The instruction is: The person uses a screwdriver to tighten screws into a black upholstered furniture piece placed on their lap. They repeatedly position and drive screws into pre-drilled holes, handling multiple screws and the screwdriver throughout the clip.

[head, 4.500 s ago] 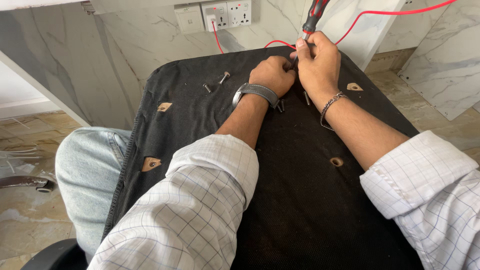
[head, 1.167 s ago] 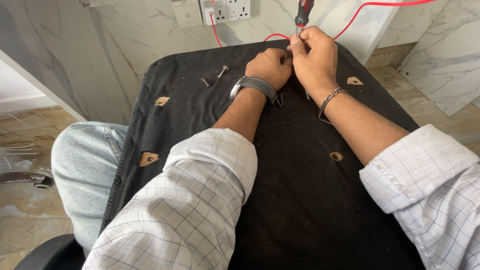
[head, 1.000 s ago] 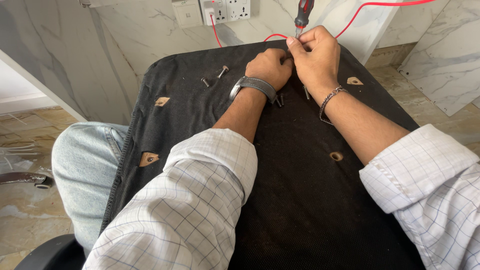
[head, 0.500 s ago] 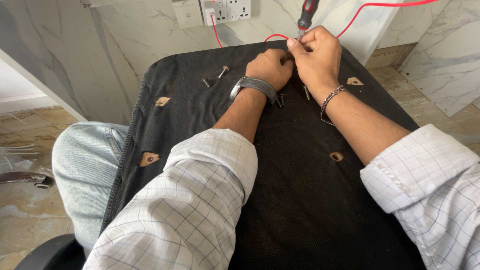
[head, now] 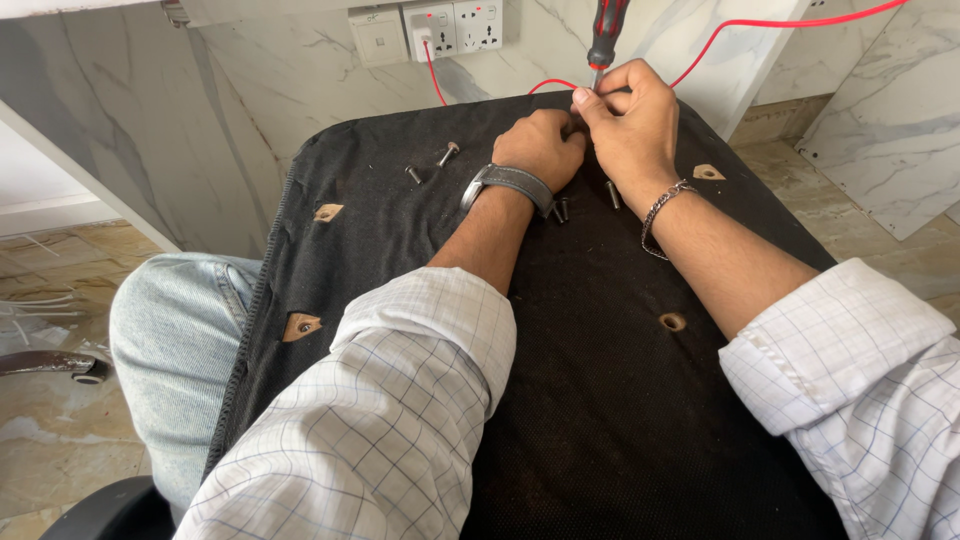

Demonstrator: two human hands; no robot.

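Note:
A black fabric-covered panel (head: 600, 400) with several small holes lies across my lap. At its far edge my right hand (head: 632, 130) pinches the shaft of a red-and-black screwdriver (head: 606, 30) that stands upright. My left hand (head: 540, 145), with a dark watch on the wrist, rests closed on the panel right beside the tip; what its fingers hold is hidden. Two loose screws (head: 447, 153) lie left of it and more screws (head: 562, 209) lie by my wrists.
A marble wall with a white socket strip (head: 430, 20) is just beyond the panel; a red cable (head: 760, 25) runs from it behind my hands. My knee in jeans (head: 170, 330) is at the left, and a tiled floor at both sides.
My hands and the screwdriver stay at the same spot on the far edge; the screwdriver handle has tilted only slightly. The loose screws have not moved.

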